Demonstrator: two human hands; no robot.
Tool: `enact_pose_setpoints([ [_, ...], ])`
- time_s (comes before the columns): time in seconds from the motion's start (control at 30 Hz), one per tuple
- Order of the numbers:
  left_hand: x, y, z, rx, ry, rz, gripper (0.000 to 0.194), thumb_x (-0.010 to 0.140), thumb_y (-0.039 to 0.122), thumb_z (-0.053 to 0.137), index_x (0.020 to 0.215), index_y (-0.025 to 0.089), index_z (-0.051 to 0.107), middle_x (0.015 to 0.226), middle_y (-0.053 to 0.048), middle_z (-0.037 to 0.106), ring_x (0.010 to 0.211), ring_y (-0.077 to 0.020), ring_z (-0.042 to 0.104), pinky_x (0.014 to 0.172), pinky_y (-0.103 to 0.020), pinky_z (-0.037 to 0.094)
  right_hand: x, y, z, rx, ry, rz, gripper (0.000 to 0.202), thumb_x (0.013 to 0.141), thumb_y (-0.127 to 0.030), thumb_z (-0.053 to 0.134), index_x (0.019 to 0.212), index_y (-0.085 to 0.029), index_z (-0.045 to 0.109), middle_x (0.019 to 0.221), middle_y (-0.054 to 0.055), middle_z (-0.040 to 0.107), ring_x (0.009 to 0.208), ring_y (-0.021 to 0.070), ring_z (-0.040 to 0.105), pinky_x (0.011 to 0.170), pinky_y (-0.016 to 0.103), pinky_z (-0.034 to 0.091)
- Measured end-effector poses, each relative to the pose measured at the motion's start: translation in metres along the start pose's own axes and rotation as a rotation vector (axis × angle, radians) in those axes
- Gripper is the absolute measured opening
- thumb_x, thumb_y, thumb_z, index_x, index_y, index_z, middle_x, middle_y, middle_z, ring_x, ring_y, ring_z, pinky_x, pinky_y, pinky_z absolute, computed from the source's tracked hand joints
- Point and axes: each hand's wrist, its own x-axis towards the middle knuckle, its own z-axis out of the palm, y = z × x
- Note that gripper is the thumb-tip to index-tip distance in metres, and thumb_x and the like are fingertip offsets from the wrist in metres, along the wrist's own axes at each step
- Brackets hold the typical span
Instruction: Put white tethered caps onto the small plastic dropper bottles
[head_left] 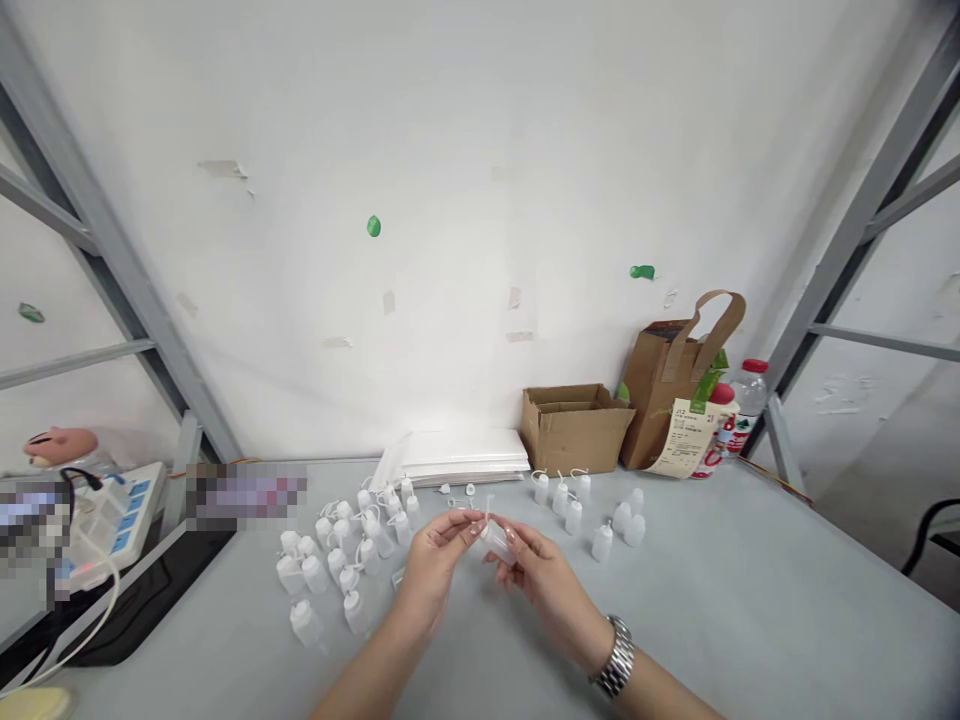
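Note:
Between my two hands is a small translucent white squeeze bottle [499, 543], tilted with its top toward the upper left. My right hand [546, 572] is closed around the bottle's body. The fingers of my left hand [435, 560] pinch at its cap end, where a thin white strap or tip sticks up. My fingertips partly hide the cap. To the left stand several similar white bottles [340, 536], many with looped cap straps. More bottles [574, 517] stand on the right. Two loose small white caps [470, 490] lie behind my hands.
At the back are a stack of white sheets [465, 456], an open cardboard box [581, 440], a brown paper bag [652, 390] and a red-capped water bottle [748, 400]. A power strip [139, 515] with cables and a black flat object [142, 600] lie at the left.

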Motion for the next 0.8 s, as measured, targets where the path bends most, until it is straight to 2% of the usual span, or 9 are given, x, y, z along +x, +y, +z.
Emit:
enact_pose_setpoints([
  [0.07,0.0005,-0.0015,-0.0003,-0.016,0.026,0.001,0.020,0.059,0.031,0.073,0.073,0.016,0.068,0.085,-0.007,0.071,0.091,-0.0227,0.060,0.087,-0.034,0.041,-0.0011,0.0000,0.0006,0.010,0.019,-0.009,0.050,0.059,-0.046,0.073,0.097,-0.017,0.060,0.073,0.002,0.064,0.061,0.0134,0.057,0.061,0.026,0.043],
  [0.13,0.0013,-0.0019,-0.0009,-0.052,0.045,-0.019,0.023,0.057,0.030,0.074,0.073,0.016,0.068,0.087,-0.007,0.071,0.095,-0.0233,0.059,0.091,-0.035,0.039,-0.0025,-0.0005,0.0012,0.021,0.007,0.000,0.044,0.055,-0.041,0.078,0.086,-0.015,0.061,0.072,0.003,0.065,0.063,0.0132,0.058,0.062,0.025,0.044],
  [0.2,0.0018,-0.0013,-0.0013,-0.096,0.055,-0.050,0.027,0.053,0.030,0.076,0.075,0.016,0.068,0.086,-0.007,0.071,0.097,-0.0234,0.060,0.093,-0.036,0.039,-0.0035,-0.0010,0.0017,0.065,-0.054,0.041,0.039,0.056,-0.042,0.077,0.074,-0.013,0.059,0.069,0.004,0.064,0.057,0.0117,0.057,0.056,0.023,0.043],
  [0.3,0.0018,0.0004,-0.0011,-0.137,0.034,-0.097,0.032,0.053,0.030,0.077,0.080,0.016,0.067,0.090,-0.009,0.071,0.099,-0.0234,0.059,0.095,-0.036,0.039,-0.0036,-0.0004,0.0019,0.171,-0.167,0.149,0.043,0.064,-0.053,0.067,0.069,-0.011,0.058,0.055,0.002,0.059,0.040,0.0069,0.046,0.042,0.020,0.033],
  [0.37,0.0014,0.0012,-0.0007,-0.129,0.022,-0.101,0.034,0.054,0.030,0.077,0.083,0.016,0.067,0.094,-0.010,0.071,0.101,-0.0236,0.059,0.095,-0.036,0.038,-0.0031,0.0008,0.0019,0.197,-0.201,0.179,0.048,0.067,-0.058,0.062,0.070,-0.011,0.059,0.046,-0.002,0.053,0.033,0.0041,0.035,0.038,0.019,0.025],
  [0.5,0.0011,0.0002,-0.0001,-0.078,0.040,-0.054,0.032,0.054,0.030,0.076,0.081,0.015,0.067,0.091,-0.010,0.071,0.098,-0.0242,0.061,0.094,-0.037,0.040,-0.0031,0.0021,0.0025,0.103,-0.124,0.144,0.047,0.067,-0.060,0.060,0.065,-0.013,0.055,0.039,-0.007,0.043,0.033,0.0026,0.023,0.039,0.019,0.021],
  [0.57,0.0009,-0.0012,-0.0002,-0.062,0.051,-0.041,0.031,0.055,0.031,0.076,0.080,0.015,0.067,0.088,-0.009,0.072,0.095,-0.0243,0.062,0.092,-0.037,0.040,-0.0033,0.0015,0.0029,0.037,-0.055,0.130,0.046,0.065,-0.060,0.061,0.063,-0.015,0.052,0.042,-0.007,0.045,0.034,0.0034,0.027,0.040,0.019,0.022],
  [0.7,0.0002,-0.0028,-0.0014,-0.030,0.069,-0.031,0.028,0.057,0.030,0.075,0.079,0.016,0.066,0.088,-0.008,0.072,0.096,-0.0235,0.061,0.091,-0.035,0.040,-0.0018,0.0000,0.0006,-0.099,0.015,0.084,0.046,0.056,-0.055,0.071,0.071,-0.015,0.054,0.055,-0.003,0.057,0.041,0.0063,0.044,0.044,0.019,0.029],
  [0.8,0.0006,-0.0016,-0.0021,-0.001,0.047,-0.028,0.027,0.057,0.031,0.075,0.078,0.015,0.067,0.090,-0.009,0.072,0.096,-0.0238,0.061,0.091,-0.035,0.040,0.0004,0.0008,-0.0039,-0.118,-0.057,0.126,0.047,0.058,-0.059,0.067,0.068,-0.014,0.055,0.046,-0.004,0.054,0.034,0.0050,0.039,0.038,0.019,0.026],
])
